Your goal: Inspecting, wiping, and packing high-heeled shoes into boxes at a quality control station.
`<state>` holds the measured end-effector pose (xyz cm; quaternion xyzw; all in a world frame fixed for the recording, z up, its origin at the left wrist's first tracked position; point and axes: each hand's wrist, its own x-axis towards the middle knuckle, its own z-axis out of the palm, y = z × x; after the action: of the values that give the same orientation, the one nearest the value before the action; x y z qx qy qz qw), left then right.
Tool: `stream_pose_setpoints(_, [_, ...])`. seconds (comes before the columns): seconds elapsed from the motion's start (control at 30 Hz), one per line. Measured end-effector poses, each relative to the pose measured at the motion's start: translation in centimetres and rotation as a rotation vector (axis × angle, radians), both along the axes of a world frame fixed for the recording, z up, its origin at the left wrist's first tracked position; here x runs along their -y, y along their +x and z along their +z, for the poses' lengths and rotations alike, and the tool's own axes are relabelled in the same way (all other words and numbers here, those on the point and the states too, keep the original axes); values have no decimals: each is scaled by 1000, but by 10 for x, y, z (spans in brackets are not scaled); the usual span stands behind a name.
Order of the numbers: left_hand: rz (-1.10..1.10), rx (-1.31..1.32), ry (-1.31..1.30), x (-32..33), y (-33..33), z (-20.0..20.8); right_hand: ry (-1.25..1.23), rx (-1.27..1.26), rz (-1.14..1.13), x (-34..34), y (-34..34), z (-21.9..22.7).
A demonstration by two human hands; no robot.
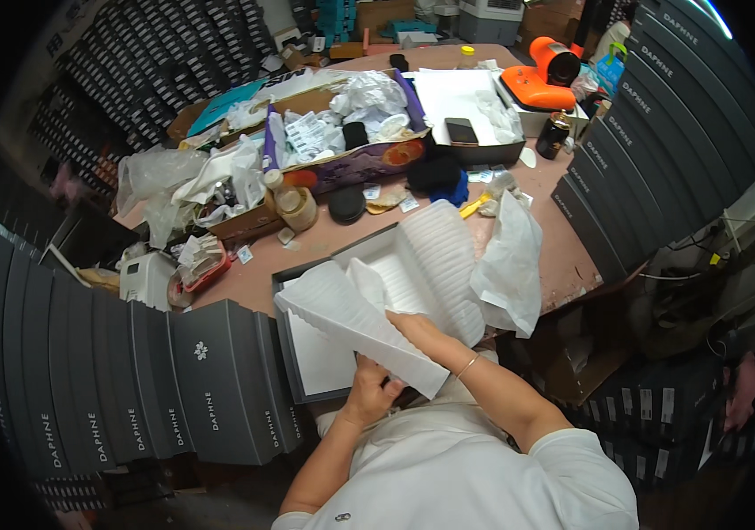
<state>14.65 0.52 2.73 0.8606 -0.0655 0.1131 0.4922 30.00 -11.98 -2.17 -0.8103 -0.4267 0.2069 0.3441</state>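
Note:
An open dark grey shoebox point(324, 389) lies before me with a white inside. Across it slants a white ribbed foam sheet point(368, 331), and crumpled white tissue paper point(367, 281) shows behind that. My left hand point(372, 391) is at the sheet's near edge, its fingers curled; what they hold is hidden, though a dark bit shows by them. My right hand point(413, 329) reaches in behind the sheet from the right, and its fingers are out of sight. A second ribbed foam sheet point(439, 256) drapes over the box's right side, beside loose white paper point(512, 269).
Stacks of dark grey shoeboxes rise at left point(218, 380) and right point(660, 132). Farther back stand a purple carton point(333, 172) of wrappings, a tape roll point(298, 210), a phone point(461, 132), a drink can point(553, 135) and an orange blower-like device point(541, 78).

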Motion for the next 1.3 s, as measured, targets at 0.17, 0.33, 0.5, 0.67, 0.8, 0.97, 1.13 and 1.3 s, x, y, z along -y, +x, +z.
stream_pose_setpoints(0.17, [476, 34, -313, -4, 57, 11, 84, 178, -152, 50, 14, 102])
stream_pose_setpoints(0.33, [-297, -510, 974, -3, 138, -6, -239, 762, -357, 132, 67, 52])
stream_pose_setpoints(0.5, [-11, -99, 880, 9, 137, -26, 50, 650, -590, 174, 106, 64])
stream_pose_setpoints(0.67, [-126, -303, 1012, 2, 148, -25, 322, 440, -802, 195, 138, 110])
stream_pose_setpoints(0.8, [2, -320, 186, 3, 143, 32, 650, 251, -734, 186, 135, 186])
stream_pose_setpoints(0.97, [-90, -471, -1163, 28, 103, 97, 762, 42, 69, 123, 57, 274])
stream_pose_setpoints(1.13, [-435, -690, -1532, 36, 32, 20, 450, -283, 841, 55, -24, 238])
stream_pose_setpoints(1.3, [176, -354, -1117, -19, -24, 66, 389, -1049, 360, 101, -27, 142])
